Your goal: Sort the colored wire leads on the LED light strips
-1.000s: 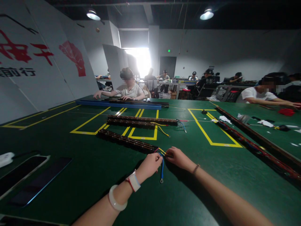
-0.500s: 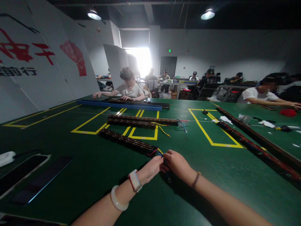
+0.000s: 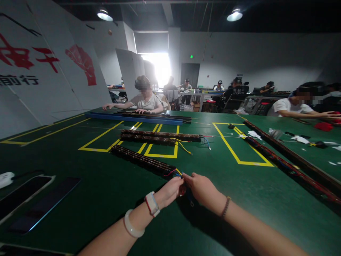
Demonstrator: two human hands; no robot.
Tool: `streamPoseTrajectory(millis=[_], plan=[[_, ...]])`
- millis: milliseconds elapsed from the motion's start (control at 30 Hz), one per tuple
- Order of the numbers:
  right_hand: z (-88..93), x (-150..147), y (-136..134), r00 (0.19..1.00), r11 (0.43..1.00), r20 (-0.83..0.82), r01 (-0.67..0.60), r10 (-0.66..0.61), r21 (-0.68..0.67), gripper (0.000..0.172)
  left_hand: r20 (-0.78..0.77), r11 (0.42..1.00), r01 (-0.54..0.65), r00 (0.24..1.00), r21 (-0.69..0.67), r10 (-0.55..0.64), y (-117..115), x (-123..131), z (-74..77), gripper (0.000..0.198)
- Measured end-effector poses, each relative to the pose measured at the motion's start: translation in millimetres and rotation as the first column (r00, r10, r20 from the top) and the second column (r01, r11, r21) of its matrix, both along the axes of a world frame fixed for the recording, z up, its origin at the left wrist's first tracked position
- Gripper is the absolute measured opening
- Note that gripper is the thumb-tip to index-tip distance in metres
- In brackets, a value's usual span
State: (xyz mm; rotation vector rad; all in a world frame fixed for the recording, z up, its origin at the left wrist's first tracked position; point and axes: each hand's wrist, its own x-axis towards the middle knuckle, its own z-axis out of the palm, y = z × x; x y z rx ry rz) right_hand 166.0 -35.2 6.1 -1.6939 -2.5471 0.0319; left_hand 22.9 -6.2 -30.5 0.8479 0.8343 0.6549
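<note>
A long black strip point(image 3: 141, 158) lies slanted on the green table, its near end pointing at my hands. Yellow, blue and red wires point(image 3: 178, 171) come out of that end. My left hand point(image 3: 173, 189) is closed around these wires, with its fingertips pressed together. Against it, my right hand point(image 3: 200, 186) pinches the same wires; its fingertips are partly hidden. Below the hands hangs a wire end with a ring terminal point(image 3: 191, 203). Just behind lie two more black strips point(image 3: 160, 137), with yellow and blue wires at their right ends.
Two phones point(image 3: 48, 209) lie at the left beside a white plug point(image 3: 5, 179). Long strips with red wiring point(image 3: 282, 165) run along the right, near scraps of white paper point(image 3: 254, 134). A blue rail point(image 3: 133, 118) lies at the far side before a seated person point(image 3: 146, 99).
My right hand's fingers have shifted slightly on the wires, the index finger now straighter. Both hands stay together at the strip's end. The view has moved a little.
</note>
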Motion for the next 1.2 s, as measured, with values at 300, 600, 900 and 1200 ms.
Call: streamPoseTrajectory(millis=[300, 600, 900, 1200], plan=[[-1.3, 7.6, 8.2, 0.992, 0.997, -0.115, -0.052, 0.045, -0.062, 0.033, -0.031, 0.985, 0.094, 0.995, 0.142, -0.090, 1.8, -2.3, -6.5, 0.025], [0.1, 21.7, 23.4, 0.991, 0.994, -0.100, 0.087, -0.093, -0.062, 0.020, -0.105, 0.992, 0.089, 0.991, 0.085, -0.080, 2.5, -3.5, -1.9, 0.032], [-32.4, 49.0, 62.0, 0.963, 0.985, -0.248, 0.139, -0.110, 0.102, 0.014, -0.046, 0.987, 0.152, 0.988, 0.055, -0.150, 7.2, -8.6, 0.6, 0.020], [-45.1, 53.2, 70.8, 0.990, 0.951, -0.141, 0.033, 0.011, 0.307, 0.017, -0.031, 0.986, 0.167, 0.986, 0.031, -0.166, 6.6, -7.4, 4.6, 0.018]])
